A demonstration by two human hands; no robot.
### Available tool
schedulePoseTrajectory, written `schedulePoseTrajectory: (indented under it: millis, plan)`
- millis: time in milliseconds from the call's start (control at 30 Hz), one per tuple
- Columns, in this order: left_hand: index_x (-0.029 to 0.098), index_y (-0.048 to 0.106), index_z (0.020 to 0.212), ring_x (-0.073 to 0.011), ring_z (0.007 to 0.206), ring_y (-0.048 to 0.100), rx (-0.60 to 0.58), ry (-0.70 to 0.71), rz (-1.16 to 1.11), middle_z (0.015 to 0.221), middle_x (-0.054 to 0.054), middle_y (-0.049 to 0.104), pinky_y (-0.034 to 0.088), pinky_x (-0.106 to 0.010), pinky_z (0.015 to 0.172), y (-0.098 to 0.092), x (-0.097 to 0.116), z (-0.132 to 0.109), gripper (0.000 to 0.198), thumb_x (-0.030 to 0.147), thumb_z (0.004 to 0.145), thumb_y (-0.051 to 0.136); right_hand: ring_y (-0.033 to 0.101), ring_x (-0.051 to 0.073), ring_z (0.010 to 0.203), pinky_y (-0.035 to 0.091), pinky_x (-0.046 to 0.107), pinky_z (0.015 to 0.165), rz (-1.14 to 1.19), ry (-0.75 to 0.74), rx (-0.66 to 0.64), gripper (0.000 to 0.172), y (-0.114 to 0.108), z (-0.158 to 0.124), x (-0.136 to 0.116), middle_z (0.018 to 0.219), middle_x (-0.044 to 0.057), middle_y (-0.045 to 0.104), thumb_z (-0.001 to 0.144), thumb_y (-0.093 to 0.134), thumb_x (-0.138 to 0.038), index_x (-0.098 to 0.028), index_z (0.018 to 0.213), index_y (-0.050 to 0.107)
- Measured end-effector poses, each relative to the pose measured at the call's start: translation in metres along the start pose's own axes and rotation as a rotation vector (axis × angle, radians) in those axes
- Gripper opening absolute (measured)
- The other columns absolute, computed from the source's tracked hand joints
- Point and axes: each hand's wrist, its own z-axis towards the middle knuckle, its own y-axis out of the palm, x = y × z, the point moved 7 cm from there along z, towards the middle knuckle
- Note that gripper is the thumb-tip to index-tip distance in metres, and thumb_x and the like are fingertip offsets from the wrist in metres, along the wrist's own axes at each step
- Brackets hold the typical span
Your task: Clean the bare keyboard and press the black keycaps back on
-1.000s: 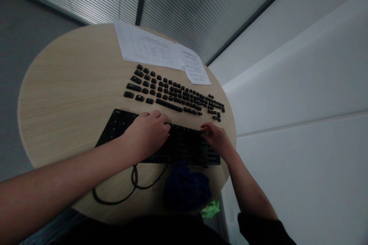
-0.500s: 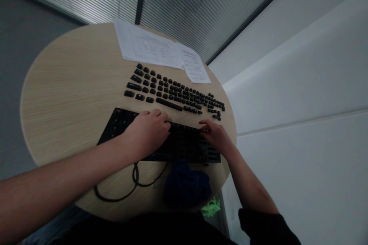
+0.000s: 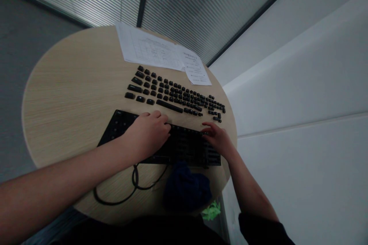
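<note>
A black keyboard (image 3: pixel 163 155) with many of its keycaps off lies on the round table. My left hand (image 3: pixel 151 132) rests over its left-middle part, fingers curled at the far edge, gripping it; the fingertips are partly hidden. At the right end, my right hand (image 3: pixel 217 136) has its fingers bent together at the far edge, one finger stretched above the others. Whatever is between those fingers is too small and dark to make out. Beyond the keyboard, loose black keycaps (image 3: pixel 137 80) are laid out in keyboard order, including a long space bar (image 3: pixel 169 106).
Printed paper sheets (image 3: pixel 152 49) lie at the far side of the wooden table (image 3: pixel 66 72). Close to my body are a dark blue cloth (image 3: pixel 186 187) and a looped black cable (image 3: pixel 115 202). A white wall (image 3: pixel 301 160) stands at the right; something bright green (image 3: pixel 211 211) sits below the table edge.
The camera view has shifted very slightly, so the scene sits a little lower. Both hands stay at the keyboard, the right one with only a tiny shift of its fingers.
</note>
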Motion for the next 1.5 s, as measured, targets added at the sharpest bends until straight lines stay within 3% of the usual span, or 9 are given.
schedulePoseTrajectory:
  millis: [233,533,1067,1300,1500]
  plan:
    - [0.022,0.075,0.095,-0.0301,0.102,0.061,-0.011,0.003,-0.013,0.103,-0.009,0.07,0.045,-0.042,0.078,0.004,0.0,-0.001,0.018,0.03,0.096,0.059,0.073,0.018,0.081,0.057,0.034,0.08,-0.036,-0.013,-0.015,0.049,0.0,-0.003,0.001,0.102,0.004,0.08,0.083,0.066,-0.018,-0.026,0.131,0.061]
    - [0.022,0.075,0.095,-0.0288,0.101,0.06,-0.018,-0.017,-0.017,0.103,-0.009,0.07,0.044,-0.04,0.077,0.002,-0.001,0.001,0.017,0.03,0.095,0.061,0.073,0.02,0.085,0.057,0.036,0.087,-0.243,-0.095,-0.004,0.058,0.003,0.001,-0.019,0.1,0.004,0.08,0.078,0.064,-0.005,-0.025,0.132,0.062]
    - [0.021,0.076,0.099,-0.0288,0.103,0.059,-0.055,-0.033,-0.027,0.106,-0.009,0.07,0.043,-0.04,0.078,0.002,-0.001,0.002,0.02,0.031,0.096,0.058,0.073,0.019,0.077,0.059,0.036,0.08,-0.119,-0.008,0.127,0.051,0.0,-0.008,0.004,0.101,0.003,0.08,0.082,0.068,-0.02,-0.027,0.133,0.063]
    - [0.021,0.075,0.097,-0.0287,0.102,0.059,-0.026,-0.017,-0.032,0.106,-0.01,0.07,0.042,-0.039,0.077,0.002,-0.001,0.001,0.02,0.03,0.096,0.058,0.074,0.02,0.084,0.059,0.037,0.085,-0.165,-0.045,0.047,0.054,0.002,-0.005,-0.004,0.103,0.003,0.079,0.083,0.065,-0.015,-0.028,0.135,0.063]
    - [0.02,0.076,0.097,-0.0287,0.1,0.059,-0.017,-0.016,-0.037,0.104,-0.01,0.07,0.041,-0.039,0.076,0.002,0.0,0.001,0.018,0.029,0.095,0.06,0.073,0.023,0.093,0.057,0.039,0.091,-0.368,-0.101,0.007,0.062,0.007,0.001,-0.018,0.103,0.004,0.079,0.081,0.063,-0.007,-0.026,0.14,0.059]
